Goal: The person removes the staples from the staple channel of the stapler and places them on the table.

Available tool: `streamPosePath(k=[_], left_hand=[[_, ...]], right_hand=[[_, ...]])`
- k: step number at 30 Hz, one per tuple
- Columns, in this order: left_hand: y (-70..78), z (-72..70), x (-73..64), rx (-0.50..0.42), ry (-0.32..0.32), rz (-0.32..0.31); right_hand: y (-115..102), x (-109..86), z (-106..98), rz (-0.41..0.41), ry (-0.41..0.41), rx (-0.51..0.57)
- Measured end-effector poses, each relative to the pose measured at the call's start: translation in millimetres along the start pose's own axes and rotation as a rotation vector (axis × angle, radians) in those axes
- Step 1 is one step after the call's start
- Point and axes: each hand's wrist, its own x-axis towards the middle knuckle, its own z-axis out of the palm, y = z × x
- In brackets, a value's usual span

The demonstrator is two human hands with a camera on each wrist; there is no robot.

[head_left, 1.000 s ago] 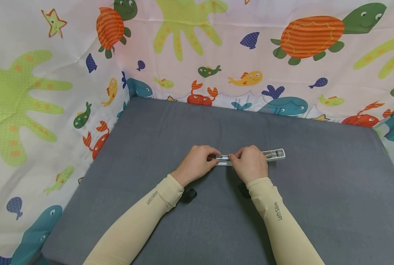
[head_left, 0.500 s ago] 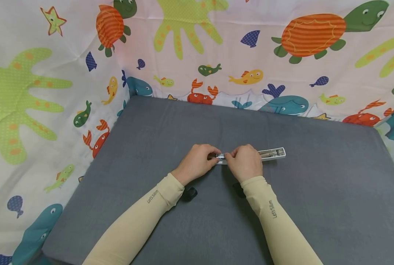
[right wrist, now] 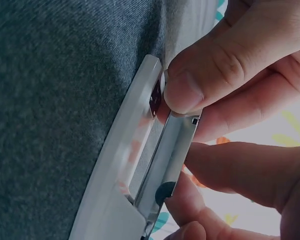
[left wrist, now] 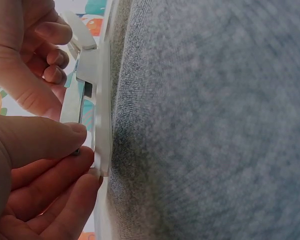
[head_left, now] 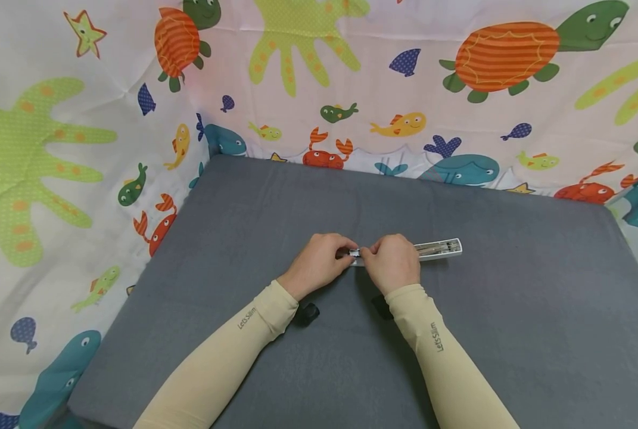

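A white stapler (head_left: 439, 248) lies opened out on the grey surface, its cover swung back to the right with a spring showing inside. At its left end my left hand (head_left: 321, 262) pinches the tip of the metal magazine (right wrist: 172, 150) between thumb (left wrist: 50, 137) and fingers. My right hand (head_left: 391, 262) grips the stapler further along, close to the left fingertips, with thumb and fingers at the magazine. The long base (left wrist: 104, 110) runs beneath the magazine, with a gap between them. Whatever lies under the right fingertips is partly hidden.
The grey cloth-covered table (head_left: 512, 310) spreads around both hands. A white curtain (head_left: 297, 113) printed with sea animals stands along its back and left sides. A small black device (head_left: 308, 314) sits under the left wrist, and another (head_left: 381, 307) under the right.
My right hand has slid left along the stapler toward the left fingers, uncovering more of the cover on the right. The left hand and stapler stay in place.
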Motion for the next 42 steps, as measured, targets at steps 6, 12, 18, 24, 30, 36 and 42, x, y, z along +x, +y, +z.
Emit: streamPosePath(k=[6,12,18,24,30,36,42], left_hand=[[-0.7,-0.8,0.1,0.000,0.003,0.010],[-1.7,-0.5,0.7,0.003,0.002,0.008],[-1.7,-0.2,1.2,-0.001,0.000,0.004],[-0.8,0.0,1.0,-0.008,-0.005,-0.008],[0.1,-0.3,0.7,-0.003,-0.006,-0.015],[-0.8,-0.3,0.8,-0.005,-0.012,-0.007],[-1.4,-0.3,0.7,-0.009,-0.012,0.000]], right_hand=[[0.1,1.4,-0.3,0.040,-0.021,0.027],[2.8,3.5,-0.6,0.054,-0.049,0.051],[5.6,5.3,-2.6,0.069,-0.066,0.066],[6.1,4.9,-3.4,0.090,-0.086,0.104],[5.4,5.0,-4.4,0.090,-0.111,0.129],[4.8,4.9,-3.1,0.083,-0.117,0.131],[5.2,5.1,-1.4,0.080,-0.107,0.123]])
